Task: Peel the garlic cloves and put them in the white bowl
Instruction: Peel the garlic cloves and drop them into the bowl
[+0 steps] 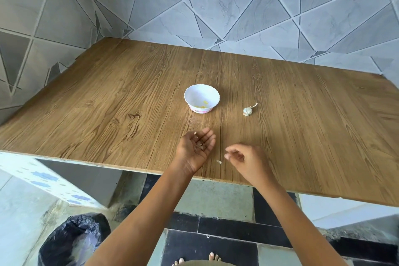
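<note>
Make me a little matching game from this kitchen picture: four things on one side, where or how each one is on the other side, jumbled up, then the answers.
Things:
1. white bowl
2. garlic bulb
3. left hand
4. right hand

Place or state:
A. palm up, brownish skin scraps lying in it
B. on the table, to the right of the bowl
C. fingers curled, pinching a pale scrap
D. mid-table, yellowish bits inside

Pairs: 1-D, 2-B, 3-A, 4-C.
</note>
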